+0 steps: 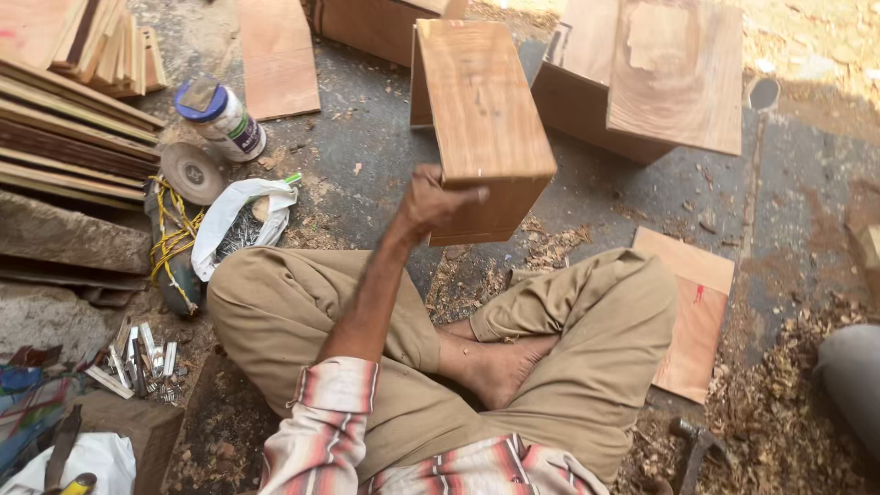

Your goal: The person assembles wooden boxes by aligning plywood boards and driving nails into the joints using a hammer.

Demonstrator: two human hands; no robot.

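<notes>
Head view: the left hand point(431, 203) has its grip closed on the near end of a wooden box point(483, 119), holding it raised above the floor point(367, 137) in front of the crossed legs. The box's long axis runs away from the person, tilted slightly leftward at the far end. The right hand is out of sight. A hammer point(695, 449) lies by the right knee, a plywood sheet point(692, 316) beside it.

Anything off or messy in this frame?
Some mess. Wood shavings litter the ground by the crossed legs. A white bag lies open with small metal pieces showing, and loose staple strips are scattered nearby. The left hand holds the wooden box tilted, one end raised.
</notes>
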